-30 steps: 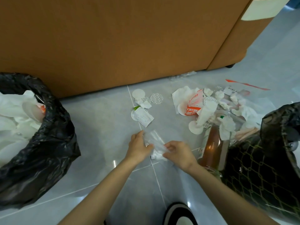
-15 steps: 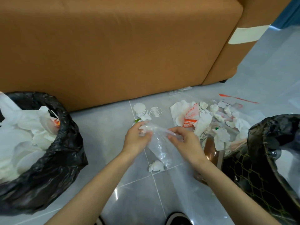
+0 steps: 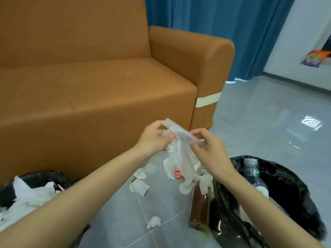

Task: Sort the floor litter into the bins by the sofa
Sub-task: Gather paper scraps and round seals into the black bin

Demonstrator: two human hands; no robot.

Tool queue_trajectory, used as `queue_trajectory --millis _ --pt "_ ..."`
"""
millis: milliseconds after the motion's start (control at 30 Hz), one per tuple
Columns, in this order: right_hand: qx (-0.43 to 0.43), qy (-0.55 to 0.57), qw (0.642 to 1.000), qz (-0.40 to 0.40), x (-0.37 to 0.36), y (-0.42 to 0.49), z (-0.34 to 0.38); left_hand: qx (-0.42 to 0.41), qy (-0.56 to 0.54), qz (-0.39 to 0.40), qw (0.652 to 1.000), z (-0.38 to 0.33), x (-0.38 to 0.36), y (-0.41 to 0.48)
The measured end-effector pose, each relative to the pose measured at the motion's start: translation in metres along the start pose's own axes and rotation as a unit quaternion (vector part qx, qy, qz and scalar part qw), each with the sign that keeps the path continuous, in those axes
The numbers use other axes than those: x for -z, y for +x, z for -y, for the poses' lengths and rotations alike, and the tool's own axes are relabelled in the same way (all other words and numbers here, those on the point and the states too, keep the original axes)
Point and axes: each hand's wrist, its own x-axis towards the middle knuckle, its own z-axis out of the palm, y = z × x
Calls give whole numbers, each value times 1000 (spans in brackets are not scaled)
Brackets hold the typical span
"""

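Both hands hold a clear plastic zip bag (image 3: 180,151) up in front of the sofa. My left hand (image 3: 154,138) pinches its top left edge and my right hand (image 3: 207,147) pinches the top right edge; the bag hangs down between them. Below lies a heap of litter (image 3: 179,174): white tissues and a red-and-white wrapper. A crumpled tissue (image 3: 154,221) lies alone on the tiles. A left bin (image 3: 44,178) with a black liner holds white paper. A right bin (image 3: 279,178) with a black liner holds a clear plastic bottle (image 3: 251,170).
A brown-liquid bottle (image 3: 199,210) stands against the right bin. The orange sofa (image 3: 93,83) fills the back, with blue curtains (image 3: 232,24) behind it. Grey floor tiles (image 3: 268,122) stretch to the right. A colourful packet (image 3: 314,58) lies far right.
Both hands lifted the clear bag from the floor up to chest height, and a tissue dropped out of it onto the tiles. The view tilted up, showing the sofa seat and curtains.
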Motion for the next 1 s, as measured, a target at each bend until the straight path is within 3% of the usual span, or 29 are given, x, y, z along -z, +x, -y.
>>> queue_trajectory --millis 233,400,467,600,733,900,1000 --pt "-58 -71 992 -83 108 -27 -4 -13 61 134 989 -76 -86 -3" --pt "-145 -150 973 -98 149 -62 -32 -12 121 193 974 -69 -152 -10" --pt "-187 -193 960 -81 155 -77 -51 -11 163 204 965 -54 -168 -13" --pt "-257 -217 941 44 156 -103 -72 2 251 248 936 -21 -175 -20" --pt "-237 -222 945 38 153 -109 -68 8 250 225 942 -2 -163 -28" --pt "-196 -185 962 40 141 -97 -49 34 110 125 985 0 -140 -28" --pt "-180 -183 965 54 129 -91 -38 34 88 86 992 10 -122 -31"
